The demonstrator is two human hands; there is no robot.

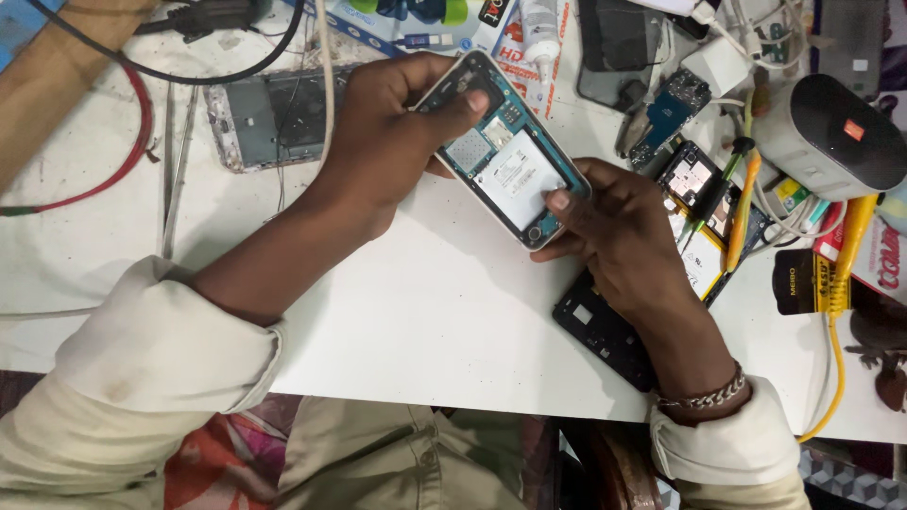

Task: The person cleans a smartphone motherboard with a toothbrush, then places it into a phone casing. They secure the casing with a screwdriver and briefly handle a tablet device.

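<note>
- Looking down from a head-worn camera, the view shows two hands holding an opened smartphone just above a white worktable.
- The phone's back cover is off; a white battery and green circuit board show, though its small parts are too fine to make out.
- The left hand grips the phone's upper end, thumb pressed on the top corner; its other fingers are hidden behind the phone.
- The right hand holds the lower end, thumb resting on the battery's edge, fingers curled out of sight beneath.
- The phone lies tilted between the hands, running from upper left to lower right.
- A black phone frame lies on the table, partly covered by the right wrist, which wears a metal chain bracelet.
- A second dismantled phone sits behind the left hand, crossed by cables.
- To the right, a loose circuit board, a yellow-handled tool and a grey rounded speaker crowd together, overlapping so their edges are hard to separate.
- Boxes along the top edge are cut off.
</note>
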